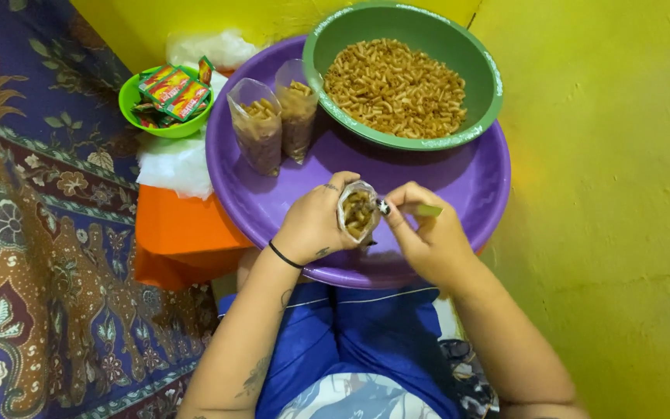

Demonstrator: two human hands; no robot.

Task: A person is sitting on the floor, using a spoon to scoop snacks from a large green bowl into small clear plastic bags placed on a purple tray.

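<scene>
Over the near rim of the purple basin (459, 182), both hands meet at a small clear bag (357, 211) filled with brown snack pieces. Left hand (313, 225) is wrapped around the bag, fingers closed on its side. Right hand (426, 237) pinches the bag's open top and also grips a thin green stick (428, 209). Two filled bags (277, 120) stand upright in the basin, just beside a green bowl (482, 74) of loose snack pieces. Well apart to the left, a small green bowl (127, 97) holds red-and-green sachets (174, 87).
</scene>
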